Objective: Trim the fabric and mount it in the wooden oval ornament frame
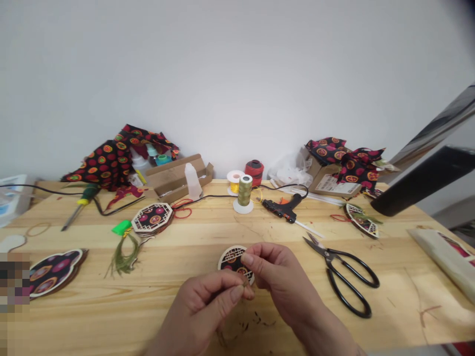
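In the middle of the table's front, my left hand is closed in a pinch, with what looks like a thin thread between thumb and forefinger. Close beside it, my right hand also pinches; its fingertips overlap the edge of a round ornament, and what they hold is hidden. That ornament has a pale wooden lattice over dark patterned fabric and lies just beyond my fingers. Below my hands are thin strands and dark scraps. Black-handled scissors lie with blades parted, to the right of my right hand.
Behind stand a green thread spool, a yellow spool and a red spool. A corded glue gun lies nearby. Leftward are an octagonal ornament, a green tassel and a screwdriver. A black upright object leans at right.
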Demonstrator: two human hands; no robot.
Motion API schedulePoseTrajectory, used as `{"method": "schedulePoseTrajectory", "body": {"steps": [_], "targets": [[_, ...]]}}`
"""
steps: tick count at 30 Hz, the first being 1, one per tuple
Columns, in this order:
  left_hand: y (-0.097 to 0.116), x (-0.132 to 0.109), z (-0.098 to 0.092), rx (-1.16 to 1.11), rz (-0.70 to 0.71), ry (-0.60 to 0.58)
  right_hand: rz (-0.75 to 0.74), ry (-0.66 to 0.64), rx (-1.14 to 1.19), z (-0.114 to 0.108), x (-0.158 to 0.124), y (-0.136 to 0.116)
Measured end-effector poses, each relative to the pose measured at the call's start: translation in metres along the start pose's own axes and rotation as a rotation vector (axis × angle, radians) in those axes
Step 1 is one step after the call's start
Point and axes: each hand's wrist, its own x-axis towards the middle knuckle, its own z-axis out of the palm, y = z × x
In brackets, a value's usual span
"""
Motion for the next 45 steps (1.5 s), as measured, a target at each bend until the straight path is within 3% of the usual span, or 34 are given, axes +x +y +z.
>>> {"method": "schedulePoseTrajectory", "body": {"steps": [5,8,13,17,21,34,36,41,45], "targets": [[-0.001,0.006,-0.007,-0.097,-0.098,0.099,-0.08,0.057,-0.039,-0.004,-0.002,0.0],[0.0,0.012,-0.012,-0.203,-0.105,0.15,-0.244,0.066,-0.179,-0.004,-0.007,0.0],[0.006,0.015,-0.008,-0.327,-0.164,0.108,-0.517,-0.078,-0.376,0.003,-0.017,0.005],[0.005,0.012,-0.002,-0.36,-0.171,0.073,-0.636,0.008,-0.446,0.005,-0.015,0.011],[0.002,0.01,0.001,-0.333,-0.161,0.099,-0.658,0.106,-0.487,0.003,-0.01,0.012],[0.003,0.011,-0.002,-0.227,-0.124,0.076,-0.567,0.119,-0.458,-0.004,-0.007,0.003],[0.002,0.012,-0.004,-0.215,-0.114,0.108,-0.594,0.074,-0.516,-0.004,-0.012,0.002],[0.001,0.013,-0.007,-0.271,-0.162,0.098,-0.706,-0.238,-0.739,-0.003,-0.021,0.0],[0.002,0.011,-0.003,-0.264,-0.176,0.085,-0.719,-0.079,-0.682,-0.002,-0.015,0.004]]}}
